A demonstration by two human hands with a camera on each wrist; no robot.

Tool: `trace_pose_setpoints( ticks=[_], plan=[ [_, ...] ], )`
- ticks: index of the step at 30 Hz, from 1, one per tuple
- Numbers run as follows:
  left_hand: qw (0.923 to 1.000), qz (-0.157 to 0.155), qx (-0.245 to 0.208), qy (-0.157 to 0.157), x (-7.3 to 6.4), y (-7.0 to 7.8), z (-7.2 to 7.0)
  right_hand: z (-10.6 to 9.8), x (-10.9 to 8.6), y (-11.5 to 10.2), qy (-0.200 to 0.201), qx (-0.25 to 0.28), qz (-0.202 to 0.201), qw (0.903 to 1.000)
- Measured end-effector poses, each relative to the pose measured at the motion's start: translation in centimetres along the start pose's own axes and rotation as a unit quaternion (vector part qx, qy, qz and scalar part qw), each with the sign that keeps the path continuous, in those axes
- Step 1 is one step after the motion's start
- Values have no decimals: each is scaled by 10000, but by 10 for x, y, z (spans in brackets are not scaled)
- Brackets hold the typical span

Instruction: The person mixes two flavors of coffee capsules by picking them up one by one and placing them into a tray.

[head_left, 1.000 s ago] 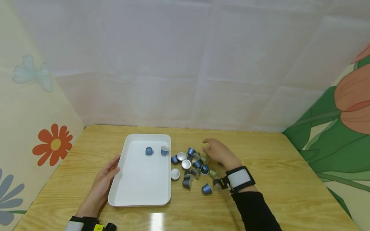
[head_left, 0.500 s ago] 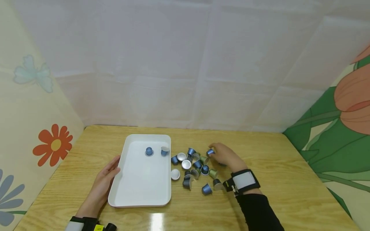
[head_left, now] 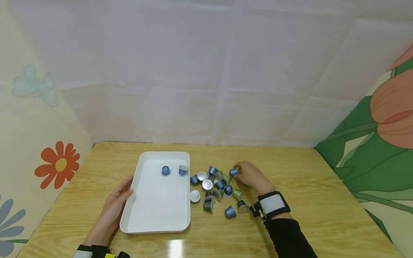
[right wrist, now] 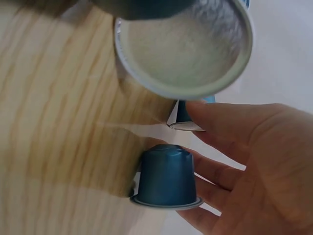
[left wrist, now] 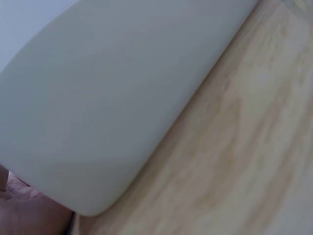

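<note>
My right hand [head_left: 251,175] pinches a small blue coffee capsule [head_left: 233,172] between thumb and fingers, just beyond a loose pile of capsules. In the right wrist view, the thumb partly covers that capsule [right wrist: 183,116]; a second blue capsule [right wrist: 167,176] appears beside the lower fingers. My left hand [head_left: 114,200] lies along the left side of a white tray [head_left: 155,211], its fairly straight fingers and thumb touching the edge. Inside the tray are two blue capsules: one rim-down [head_left: 165,170], the other rim-up [head_left: 183,170] by the right wall.
Several blue, black and green capsules lie right of the tray, including a green one [head_left: 237,194], a blue one [head_left: 230,211] and a silver-lidded one [head_left: 195,196]. The wooden table [head_left: 290,172] ends at a white cloth backdrop [head_left: 206,89].
My right hand has come down slightly, shifted a little to the right, and now holds a blue capsule that did not show in its fingers one second ago. The left hand stays at the tray.
</note>
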State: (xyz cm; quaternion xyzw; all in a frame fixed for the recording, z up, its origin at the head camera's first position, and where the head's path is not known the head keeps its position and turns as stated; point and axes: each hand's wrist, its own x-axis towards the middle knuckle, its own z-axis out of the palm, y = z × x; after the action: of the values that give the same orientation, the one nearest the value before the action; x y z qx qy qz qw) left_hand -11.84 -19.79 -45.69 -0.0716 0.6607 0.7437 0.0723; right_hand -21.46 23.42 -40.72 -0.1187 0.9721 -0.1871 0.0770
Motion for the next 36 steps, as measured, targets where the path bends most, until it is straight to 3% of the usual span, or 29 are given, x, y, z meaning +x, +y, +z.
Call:
trace_pose_setpoints(
  ticks=[16, 36],
  plan=[
    [9999, 119, -81, -40, -1, -2, 1, 0, -13, 1, 147, -18, 25, 9999],
    [10000, 38, -65, 39, 2, -1, 0, -1, -35, -6, 807, 430, -53, 9958]
  ],
)
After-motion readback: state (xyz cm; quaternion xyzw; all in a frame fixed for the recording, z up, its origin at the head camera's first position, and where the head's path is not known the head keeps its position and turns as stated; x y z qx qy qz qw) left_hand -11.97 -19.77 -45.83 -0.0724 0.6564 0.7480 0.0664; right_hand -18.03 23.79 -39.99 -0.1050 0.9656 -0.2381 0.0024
